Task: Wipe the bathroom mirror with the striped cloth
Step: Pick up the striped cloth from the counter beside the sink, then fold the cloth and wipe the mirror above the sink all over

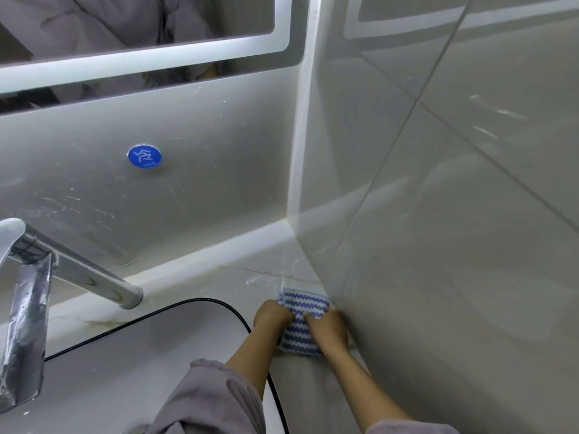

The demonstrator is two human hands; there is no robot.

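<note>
The striped cloth (301, 324), white with blue zigzag bands, lies folded on the marble counter in the corner by the right wall. My left hand (272, 314) grips its left edge with curled fingers. My right hand (329, 327) holds its right side, fingers curled over the fabric. The mirror (131, 29) with its lit white border hangs on the back wall at the top left, well above both hands.
A chrome faucet (28, 296) stands at the left, its spout reaching over the white sink (131, 364), which has a black rim line. A blue round "cold" sticker (144, 156) sits on the back wall. Glossy grey tiles (454, 214) form the right wall.
</note>
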